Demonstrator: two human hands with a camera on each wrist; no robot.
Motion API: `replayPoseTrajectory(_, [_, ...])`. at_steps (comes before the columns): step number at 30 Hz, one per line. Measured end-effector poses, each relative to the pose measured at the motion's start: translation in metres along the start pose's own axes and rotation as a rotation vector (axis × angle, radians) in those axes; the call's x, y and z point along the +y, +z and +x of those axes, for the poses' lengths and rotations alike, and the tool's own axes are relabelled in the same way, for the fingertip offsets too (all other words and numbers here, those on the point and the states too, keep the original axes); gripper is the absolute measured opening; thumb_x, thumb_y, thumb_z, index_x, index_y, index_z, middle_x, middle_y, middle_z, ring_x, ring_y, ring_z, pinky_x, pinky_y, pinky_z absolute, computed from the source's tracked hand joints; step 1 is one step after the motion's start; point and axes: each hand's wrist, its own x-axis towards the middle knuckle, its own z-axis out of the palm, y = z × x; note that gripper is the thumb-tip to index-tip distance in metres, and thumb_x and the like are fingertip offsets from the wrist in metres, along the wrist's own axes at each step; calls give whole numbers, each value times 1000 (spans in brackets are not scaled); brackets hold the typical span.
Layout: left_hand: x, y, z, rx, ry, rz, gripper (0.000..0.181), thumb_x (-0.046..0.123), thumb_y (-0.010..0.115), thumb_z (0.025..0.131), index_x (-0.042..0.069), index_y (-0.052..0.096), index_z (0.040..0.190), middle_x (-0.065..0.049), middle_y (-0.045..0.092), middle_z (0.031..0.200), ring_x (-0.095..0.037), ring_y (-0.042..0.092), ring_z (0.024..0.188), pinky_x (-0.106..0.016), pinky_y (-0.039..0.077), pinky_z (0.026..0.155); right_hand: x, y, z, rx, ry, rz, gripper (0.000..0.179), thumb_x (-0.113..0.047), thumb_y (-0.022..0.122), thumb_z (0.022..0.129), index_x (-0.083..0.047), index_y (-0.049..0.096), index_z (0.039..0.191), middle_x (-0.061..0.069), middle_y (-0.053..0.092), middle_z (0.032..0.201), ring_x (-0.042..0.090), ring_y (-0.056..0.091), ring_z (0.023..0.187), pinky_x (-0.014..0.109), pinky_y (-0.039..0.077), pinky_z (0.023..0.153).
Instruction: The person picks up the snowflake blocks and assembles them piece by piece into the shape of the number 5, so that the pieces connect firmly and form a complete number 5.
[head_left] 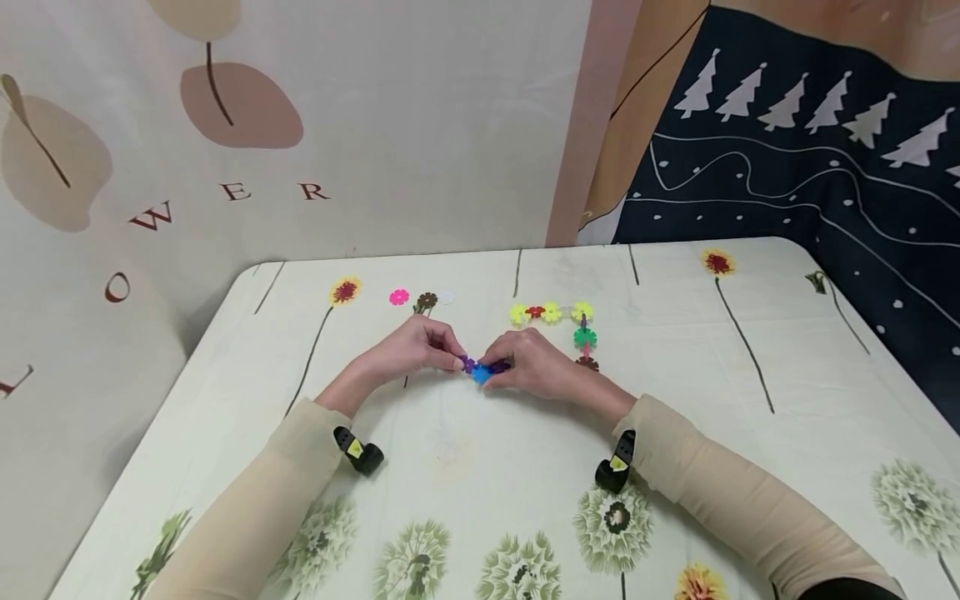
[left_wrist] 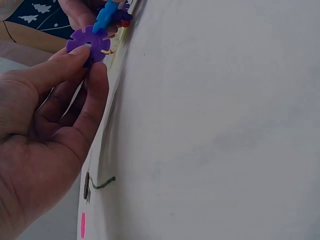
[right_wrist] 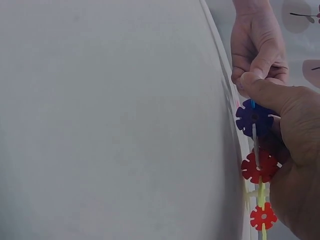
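Note:
My left hand (head_left: 408, 352) pinches a purple notched plastic disc (left_wrist: 101, 44) between thumb and fingertips. A bright blue disc (head_left: 481, 374) meets it edge to edge, at an angle, and my right hand (head_left: 536, 362) grips that one. Under the right fingers sits a dark purple disc (right_wrist: 245, 120), partly covered by them. From there a linked chain runs on in the right wrist view, with a red disc (right_wrist: 265, 165), a yellow-green one edge-on and another red disc (right_wrist: 257, 220). Both hands are close together above the table, fingertips nearly meeting.
Beyond my right hand, more linked discs form a bent line, with yellow (head_left: 551, 312), green (head_left: 585, 337) and brown (head_left: 588, 364) ones. Loose pink (head_left: 399, 297), brown (head_left: 427, 300) and white (head_left: 447, 297) discs lie at the back left. A flower-print cloth (head_left: 450, 500) covers the table.

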Motion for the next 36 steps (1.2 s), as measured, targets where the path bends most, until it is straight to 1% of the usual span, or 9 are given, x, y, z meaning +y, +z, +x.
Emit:
replayPoseTrajectory(5, [2, 0, -1, -2, 6, 9, 3, -5, 73, 91, -6, 75, 94, -13, 76, 92, -22, 69, 83, -27, 57, 75, -1, 0, 0, -7, 2, 3, 22, -11, 87, 83, -2, 80, 101, 5, 76, 98, 15, 67, 92, 27, 56, 79])
replayPoseTrajectory(13, [0, 2, -3, 49, 13, -7, 4, -4, 72, 93, -2, 75, 94, -11, 74, 92, -23, 69, 84, -28, 57, 78, 0, 0, -1, 33, 59, 33, 27, -12, 88, 82, -2, 80, 105, 6, 75, 99, 14, 67, 91, 27, 55, 78])
replayPoseTrajectory(18, [-1, 1, -3, 39, 12, -31, 4, -4, 71, 93, -4, 74, 95, -13, 74, 92, -24, 69, 83, -28, 57, 77, 0, -2, -1, 44, 48, 49, 28, -12, 88, 82, -1, 79, 106, 7, 76, 102, 16, 68, 94, 27, 55, 80])
replayPoseTrajectory(23, [-3, 1, -2, 34, 23, -47, 3, -4, 72, 93, -5, 72, 96, -13, 73, 91, -21, 67, 83, -28, 56, 75, 0, -3, -1, 56, 43, 61, 29, -11, 89, 81, 0, 79, 106, 7, 76, 102, 16, 68, 94, 27, 56, 80])
replayPoseTrajectory(25, [-3, 2, -2, 45, 30, -52, 4, -4, 72, 92, -5, 71, 96, -13, 72, 91, -21, 67, 84, -28, 55, 75, 0, -4, -1, 64, 45, 55, 30, -11, 89, 80, 0, 79, 106, 7, 76, 101, 16, 69, 94, 28, 56, 81])
replayPoseTrajectory(31, [-3, 7, -7, 104, 35, -48, 5, -5, 72, 91, 0, 73, 93, -12, 73, 90, -21, 67, 83, -26, 54, 74, -1, -3, 0, 59, 59, 62, 30, -11, 88, 81, 1, 79, 107, 8, 76, 102, 17, 68, 95, 29, 56, 82])
replayPoseTrajectory(33, [-4, 7, -8, 103, 36, -50, 3, -4, 72, 92, -2, 73, 94, -11, 73, 90, -20, 67, 83, -26, 54, 74, -1, -3, 0, 56, 57, 67, 30, -11, 88, 82, 1, 79, 107, 7, 76, 102, 17, 68, 95, 28, 56, 82])
replayPoseTrajectory(36, [-3, 6, -9, 74, 47, -63, 4, -3, 72, 92, -6, 71, 96, -12, 72, 90, -20, 66, 82, -27, 53, 74, -2, -4, -1, 57, 30, 68, 30, -10, 88, 81, 0, 79, 107, 8, 75, 102, 17, 68, 95, 29, 57, 82])
